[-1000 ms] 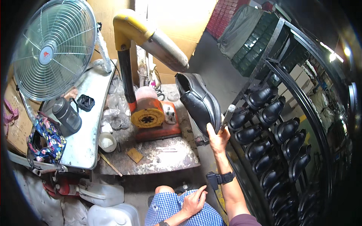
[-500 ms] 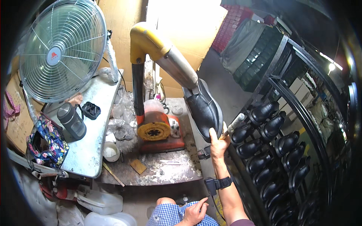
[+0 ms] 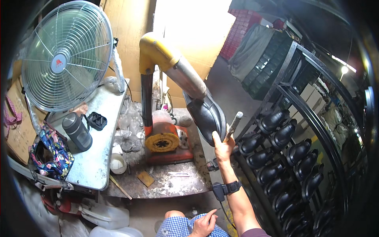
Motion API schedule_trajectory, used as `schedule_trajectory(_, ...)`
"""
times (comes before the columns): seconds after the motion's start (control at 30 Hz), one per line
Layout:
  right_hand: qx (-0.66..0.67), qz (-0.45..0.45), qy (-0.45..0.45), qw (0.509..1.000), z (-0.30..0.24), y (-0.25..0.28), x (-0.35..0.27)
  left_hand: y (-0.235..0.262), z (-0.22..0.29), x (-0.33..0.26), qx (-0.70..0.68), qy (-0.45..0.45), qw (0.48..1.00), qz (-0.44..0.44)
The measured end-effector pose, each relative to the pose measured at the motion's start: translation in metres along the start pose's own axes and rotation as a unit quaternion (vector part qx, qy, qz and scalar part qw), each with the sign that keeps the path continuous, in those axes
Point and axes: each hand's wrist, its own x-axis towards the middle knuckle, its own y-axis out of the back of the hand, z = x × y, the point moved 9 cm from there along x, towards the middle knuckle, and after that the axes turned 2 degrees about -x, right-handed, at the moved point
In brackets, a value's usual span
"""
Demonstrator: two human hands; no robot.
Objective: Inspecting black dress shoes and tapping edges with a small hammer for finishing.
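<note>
My right hand (image 3: 224, 149) is closed round the toe of a black shoe (image 3: 206, 116), thumb pressed on the upper. A stick (image 3: 235, 125) with a pale, crusted end also stands up from this hand. The shoe's opening is up against the end of a yellow and metal pipe (image 3: 189, 76), which hides part of it. This pipe rises from a red machine base with a round yellow cover (image 3: 162, 142). Low in the picture, my left hand (image 3: 203, 225) rests on the blue checked cloth over my lap, fingers loosely stretched, nothing seen in it.
To the right, a dark metal rack (image 3: 294, 89) bears several black shoes (image 3: 299, 152). A large fan (image 3: 65, 59) stands at the left over a metal table (image 3: 89, 173) with a grey bottle (image 3: 77, 132). The worn workbench (image 3: 189, 187) carries a yellowish block (image 3: 145, 179) and plastic bags.
My right hand has moved the shoe slightly left and turned it against the pipe end. The stick stands more upright. My left hand stays on my lap.
</note>
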Motion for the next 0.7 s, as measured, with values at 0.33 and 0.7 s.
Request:
schedule_trajectory(0.33, -0.115, -0.030, 0.020, 0.993, -0.010, 0.001, 0.013, 0.006, 0.007, 0.002, 0.003, -0.020, 1.000, 0.012)
schedule_trajectory(0.7, -0.138, -0.043, 0.034, 0.989, -0.013, -0.018, 0.031, 0.008, 0.011, 0.000, 0.011, -0.040, 0.998, 0.036)
